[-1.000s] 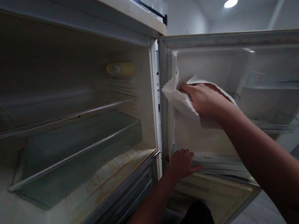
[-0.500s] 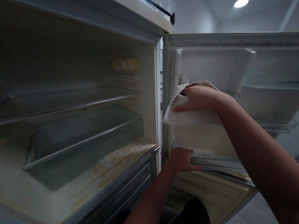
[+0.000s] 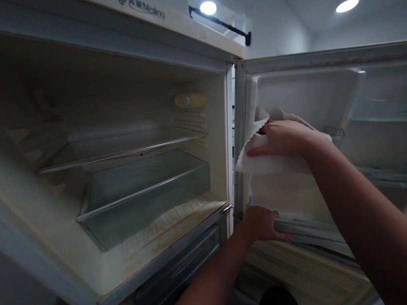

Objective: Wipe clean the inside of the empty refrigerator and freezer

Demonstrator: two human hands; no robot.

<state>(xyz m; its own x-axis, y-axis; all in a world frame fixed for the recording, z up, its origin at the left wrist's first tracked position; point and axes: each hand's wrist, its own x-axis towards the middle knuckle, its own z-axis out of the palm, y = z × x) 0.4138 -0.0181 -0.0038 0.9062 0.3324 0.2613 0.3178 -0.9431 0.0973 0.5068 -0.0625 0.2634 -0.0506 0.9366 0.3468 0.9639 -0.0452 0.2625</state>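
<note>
The cloth [image 3: 265, 164] is white. The fridge floor [image 3: 154, 235] is cream with rusty orange stains; the drawer [image 3: 145, 196] is greenish clear

Cloth [image 3: 265, 164]: white, soft, matt, creased, woven or paper-like; which of the two cannot be told. Door [image 3: 307, 193] liner: white moulded plastic, smooth, faint sheen, yellowed toward the lower edge. Door bins [image 3: 391, 116]: clear plastic, glossy. Fridge [image 3: 146, 261] interior walls and floor: white plastic, smooth, dulled, with rust-coloured staining on the ribbed floor. Shelf [image 3: 120, 154]: glass, glossy, with a pale trim strip at the front. Drawer [image 3: 145, 201]: translucent plastic, smooth, slightly hazed. Top panel [image 3: 154, 15]: cream, smooth, low gloss.
</note>
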